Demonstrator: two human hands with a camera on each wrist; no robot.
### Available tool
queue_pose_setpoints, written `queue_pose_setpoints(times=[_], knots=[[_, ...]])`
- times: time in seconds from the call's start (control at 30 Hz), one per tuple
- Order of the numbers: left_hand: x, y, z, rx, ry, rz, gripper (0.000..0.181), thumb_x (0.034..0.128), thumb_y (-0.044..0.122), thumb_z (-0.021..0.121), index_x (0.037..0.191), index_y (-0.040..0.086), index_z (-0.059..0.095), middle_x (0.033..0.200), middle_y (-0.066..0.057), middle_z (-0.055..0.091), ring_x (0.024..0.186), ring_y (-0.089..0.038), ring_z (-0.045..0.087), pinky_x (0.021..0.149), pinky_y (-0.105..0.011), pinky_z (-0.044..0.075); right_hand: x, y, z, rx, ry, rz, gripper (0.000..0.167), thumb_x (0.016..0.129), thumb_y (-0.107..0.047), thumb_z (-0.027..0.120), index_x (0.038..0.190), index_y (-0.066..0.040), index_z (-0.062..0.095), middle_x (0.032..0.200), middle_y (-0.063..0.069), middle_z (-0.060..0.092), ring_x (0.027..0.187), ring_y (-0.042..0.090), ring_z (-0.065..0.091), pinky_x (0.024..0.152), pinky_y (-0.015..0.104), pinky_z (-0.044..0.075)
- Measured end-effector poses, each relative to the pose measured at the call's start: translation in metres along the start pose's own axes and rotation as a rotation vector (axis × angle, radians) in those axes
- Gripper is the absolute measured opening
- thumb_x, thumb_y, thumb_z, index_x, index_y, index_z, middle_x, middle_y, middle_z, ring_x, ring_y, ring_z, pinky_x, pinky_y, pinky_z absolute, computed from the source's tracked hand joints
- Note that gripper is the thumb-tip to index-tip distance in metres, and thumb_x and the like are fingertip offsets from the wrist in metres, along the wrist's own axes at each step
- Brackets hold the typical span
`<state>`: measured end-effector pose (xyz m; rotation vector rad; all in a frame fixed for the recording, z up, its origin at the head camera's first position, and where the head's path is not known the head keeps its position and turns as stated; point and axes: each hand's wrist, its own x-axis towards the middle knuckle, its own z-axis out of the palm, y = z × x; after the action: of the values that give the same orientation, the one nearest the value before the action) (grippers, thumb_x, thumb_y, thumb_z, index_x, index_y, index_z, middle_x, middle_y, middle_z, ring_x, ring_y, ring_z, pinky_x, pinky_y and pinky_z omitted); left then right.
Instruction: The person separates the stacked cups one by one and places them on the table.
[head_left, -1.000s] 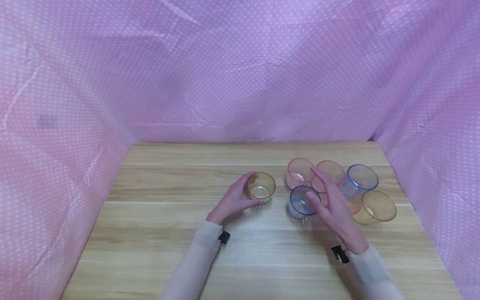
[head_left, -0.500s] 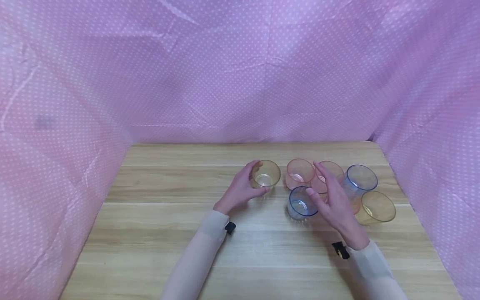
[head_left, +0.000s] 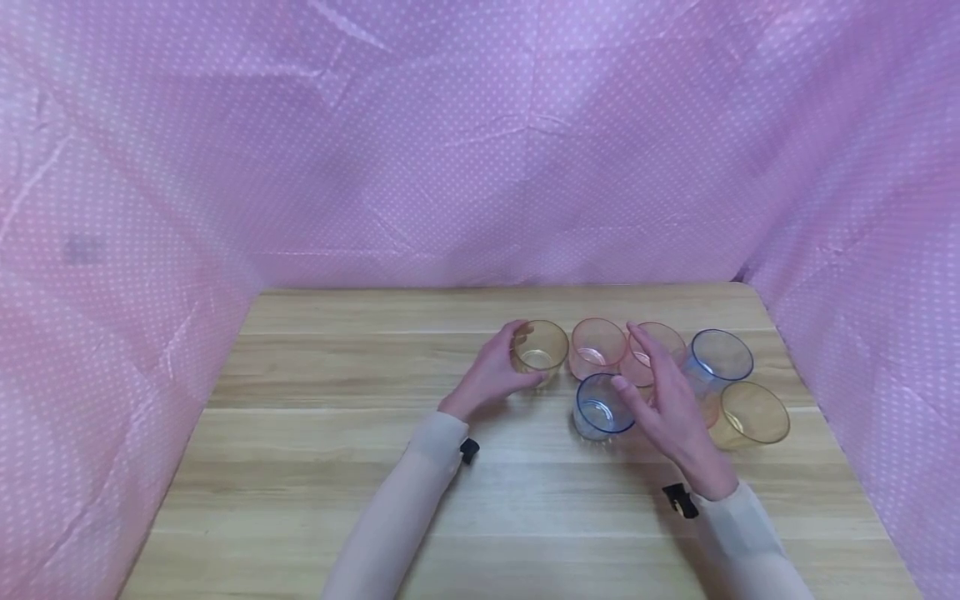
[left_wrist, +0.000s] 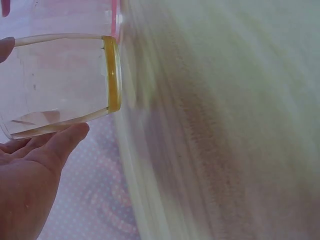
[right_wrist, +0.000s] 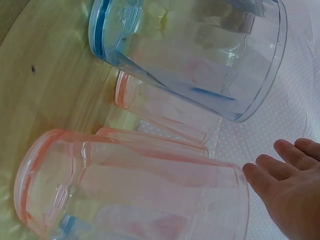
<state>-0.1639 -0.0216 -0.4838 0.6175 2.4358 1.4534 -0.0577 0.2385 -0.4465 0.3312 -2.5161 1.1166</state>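
Note:
My left hand (head_left: 491, 372) holds a clear yellow-tinted cup (head_left: 542, 354) between thumb and fingers, upright at the left end of a group of cups. In the left wrist view this cup (left_wrist: 65, 80) has its thick yellow base down at the tabletop. Just right of it stands a pink cup (head_left: 598, 354). My right hand (head_left: 678, 425) hovers with fingers extended over a second pink cup (head_left: 651, 375), its thumb by the rim of a blue cup (head_left: 597, 414). The right wrist view shows the fingertips (right_wrist: 252, 172) close to a pink cup's rim (right_wrist: 242, 200); contact is unclear.
Another blue cup (head_left: 722, 357) and a second yellow cup (head_left: 757, 414) stand at the right. A further pink-orange cup is mostly hidden behind my right hand. The wooden table (head_left: 315, 400) is bordered by pink dotted cloth (head_left: 450, 167) at the back and sides.
My left hand has carried the yellow cup away from me and to the right, up beside the pink cup. The right hand has barely moved.

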Motion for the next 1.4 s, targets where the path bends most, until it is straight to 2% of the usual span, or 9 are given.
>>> queue_pose_setpoints(times=[0.17, 0.47, 0.63, 0.73, 0.87, 0.97, 1.07, 1.2, 1.4], knots=[[0.001, -0.003, 0.003, 0.014, -0.022, -0.017, 0.093, 0.0791, 0.02, 0.089, 0.155, 0.003, 0.037, 0.151, -0.016, 0.053, 0.137, -0.03, 0.052, 0.118, -0.039, 0.042, 0.001, 0.0, 0.0, -0.003, -0.007, 0.0, 0.071, 0.095, -0.016, 0.067, 0.159, -0.008, 0.038, 0.16, 0.021, 0.041, 0.136, 0.046, 0.047, 0.108, 0.072, 0.038], [0.002, -0.005, 0.003, 0.019, -0.035, -0.028, 0.096, 0.0805, 0.021, 0.088, 0.158, 0.004, 0.034, 0.151, -0.016, 0.051, 0.139, -0.031, 0.05, 0.12, -0.042, 0.039, 0.004, 0.001, 0.001, 0.014, -0.021, -0.008, 0.07, 0.096, -0.015, 0.068, 0.159, -0.009, 0.038, 0.16, 0.02, 0.041, 0.14, 0.049, 0.043, 0.11, 0.071, 0.038], [0.0, -0.006, 0.001, 0.057, -0.054, -0.017, 0.105, 0.084, 0.028, 0.085, 0.164, 0.005, 0.021, 0.164, -0.017, 0.035, 0.149, -0.032, 0.036, 0.124, -0.045, 0.031, 0.01, 0.003, -0.001, 0.007, -0.039, -0.041, 0.067, 0.097, -0.018, 0.067, 0.157, -0.003, 0.04, 0.161, 0.021, 0.04, 0.146, 0.046, 0.037, 0.117, 0.066, 0.033], [-0.006, -0.006, -0.004, 0.102, -0.039, -0.021, 0.108, 0.0866, 0.04, 0.082, 0.166, 0.01, 0.015, 0.17, -0.015, 0.023, 0.155, -0.031, 0.026, 0.125, -0.049, 0.026, 0.015, 0.002, -0.003, -0.003, -0.057, -0.057, 0.067, 0.099, -0.023, 0.066, 0.157, -0.003, 0.04, 0.162, 0.02, 0.038, 0.15, 0.043, 0.031, 0.121, 0.065, 0.029], [-0.02, -0.002, -0.016, 0.245, 0.007, -0.019, 0.106, 0.0904, 0.058, 0.071, 0.167, 0.014, 0.012, 0.172, -0.011, 0.016, 0.158, -0.03, 0.014, 0.129, -0.051, 0.015, 0.022, -0.002, -0.005, -0.021, -0.104, -0.05, 0.071, 0.101, -0.032, 0.066, 0.161, -0.009, 0.036, 0.166, 0.014, 0.033, 0.156, 0.036, 0.02, 0.122, 0.067, 0.023], [-0.031, 0.001, -0.031, 0.378, 0.054, 0.021, 0.102, 0.094, 0.063, 0.062, 0.167, 0.011, 0.014, 0.172, -0.012, 0.016, 0.159, -0.031, 0.008, 0.13, -0.053, 0.005, 0.029, -0.005, -0.005, -0.046, -0.141, -0.047, 0.073, 0.102, -0.036, 0.065, 0.162, -0.01, 0.034, 0.168, 0.011, 0.029, 0.158, 0.032, 0.013, 0.123, 0.067, 0.02], [-0.04, 0.004, -0.046, 0.494, 0.112, 0.067, 0.098, 0.0966, 0.063, 0.057, 0.165, 0.006, 0.018, 0.171, -0.017, 0.019, 0.158, -0.038, 0.008, 0.128, -0.058, 0.0, 0.037, -0.007, -0.002, -0.094, -0.171, -0.069, 0.072, 0.103, -0.042, 0.061, 0.161, -0.005, 0.036, 0.169, 0.014, 0.028, 0.158, 0.036, 0.009, 0.125, 0.066, 0.015], [-0.05, 0.005, -0.061, 0.637, 0.16, 0.08, 0.097, 0.097, 0.068, 0.052, 0.164, 0.004, 0.022, 0.17, -0.021, 0.018, 0.157, -0.044, 0.008, 0.124, -0.069, -0.001, 0.044, -0.008, 0.004, -0.187, -0.221, -0.089, 0.076, 0.104, -0.052, 0.055, 0.16, -0.005, 0.036, 0.169, 0.017, 0.025, 0.158, 0.041, 0.005, 0.126, 0.066, 0.009], [-0.062, -0.003, -0.077, 0.792, 0.151, 0.036, 0.1, 0.0952, 0.074, 0.047, 0.164, 0.004, 0.024, 0.171, -0.021, 0.014, 0.156, -0.046, 0.003, 0.12, -0.077, 0.002, 0.051, -0.01, 0.012, -0.282, -0.276, -0.062, 0.079, 0.103, -0.058, 0.053, 0.165, -0.016, 0.028, 0.172, 0.012, 0.016, 0.158, 0.038, -0.003, 0.123, 0.072, 0.007]])
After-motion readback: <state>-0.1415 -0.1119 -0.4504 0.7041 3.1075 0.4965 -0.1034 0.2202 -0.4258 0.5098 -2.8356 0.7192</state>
